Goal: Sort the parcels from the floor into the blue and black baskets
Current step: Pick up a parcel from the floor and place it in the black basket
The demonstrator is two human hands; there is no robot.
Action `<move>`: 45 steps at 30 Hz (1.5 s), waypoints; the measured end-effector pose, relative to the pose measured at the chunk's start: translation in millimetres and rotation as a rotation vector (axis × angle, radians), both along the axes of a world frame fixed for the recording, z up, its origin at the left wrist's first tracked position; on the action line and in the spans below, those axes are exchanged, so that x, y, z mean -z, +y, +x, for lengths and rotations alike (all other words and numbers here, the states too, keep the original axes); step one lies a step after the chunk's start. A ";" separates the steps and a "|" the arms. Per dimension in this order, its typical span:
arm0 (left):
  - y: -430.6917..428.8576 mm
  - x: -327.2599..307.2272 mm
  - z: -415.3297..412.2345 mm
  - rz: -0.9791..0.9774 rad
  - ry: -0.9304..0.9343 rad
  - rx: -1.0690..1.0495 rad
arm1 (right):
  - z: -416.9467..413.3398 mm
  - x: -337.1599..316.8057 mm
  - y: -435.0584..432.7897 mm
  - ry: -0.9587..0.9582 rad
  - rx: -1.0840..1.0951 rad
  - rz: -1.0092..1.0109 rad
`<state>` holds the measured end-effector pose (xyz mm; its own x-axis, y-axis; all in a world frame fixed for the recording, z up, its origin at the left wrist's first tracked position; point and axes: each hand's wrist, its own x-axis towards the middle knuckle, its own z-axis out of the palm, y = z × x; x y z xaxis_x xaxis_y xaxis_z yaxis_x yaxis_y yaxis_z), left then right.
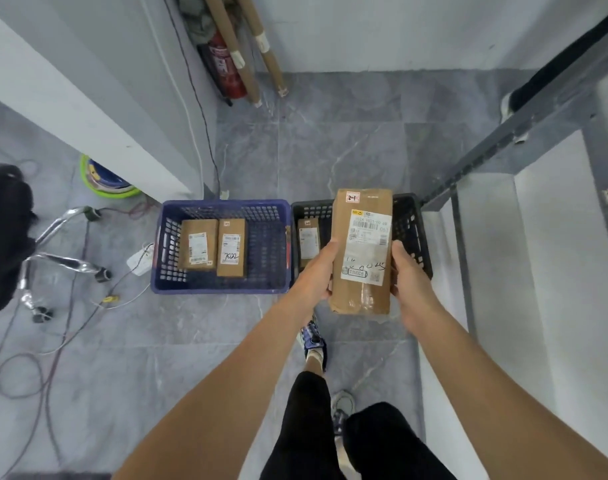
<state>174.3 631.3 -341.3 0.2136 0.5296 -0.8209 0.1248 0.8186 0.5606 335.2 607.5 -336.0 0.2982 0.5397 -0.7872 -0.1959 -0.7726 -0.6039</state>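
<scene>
We see one long brown cardboard parcel (361, 251) held off the floor in both hands, white shipping label facing the camera, small red-bordered tag "2-1" at its far left corner. The left hand (314, 271) grips the parcel's left long edge: thumb on the front face, fingers wrapped behind, out of sight. The right hand (411, 282) clamps the right long edge the same way. Neither hand is spread; both are curled round the parcel. In view the parcel overlaps the black plastic lattice basket (413, 216), covering most of its middle; we can't tell how high above it the parcel sits. The blue plastic lattice basket (222, 206) stands just left of the black one on the grey tiled floor (330, 150), their side walls touching or nearly so. The blue basket carries two flat brown boxes, labels up, side by side in its left half: the left box (197, 244) near the left wall, the right box (230, 247) touching or just beside it. The black basket carries a third brown box (308, 242) along its left wall, its near end hidden by the left hand. At the floor's far edge a red fire extinguisher (222, 64) and two cardboard tubes (233, 46) lean in the wall corner. Loose cables (53, 341) and a chrome chair base (53, 237) lie at the floor's left edge.
</scene>
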 end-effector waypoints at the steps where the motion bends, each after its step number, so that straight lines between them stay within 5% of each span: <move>1: 10.6 10.6 1.8 -0.017 -0.001 0.000 | 1.7 12.1 10.7 0.000 -0.006 -0.017; 26: 111.0 433.7 73.9 -0.231 0.206 -0.110 | 54.6 448.1 129.5 0.017 -0.243 -0.198; 36: 133.6 544.2 67.9 -0.199 0.328 -0.144 | 41.9 533.3 154.3 0.038 -0.266 -0.145; 45: 129.6 528.3 70.7 -0.090 0.340 -0.028 | 37.0 557.3 156.0 0.116 -0.246 -0.168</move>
<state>245.0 760.9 -869.6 -0.0936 0.4534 -0.8864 0.2686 0.8688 0.4161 372.2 763.5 -893.4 0.0776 0.4439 -0.8927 -0.0506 -0.8925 -0.4482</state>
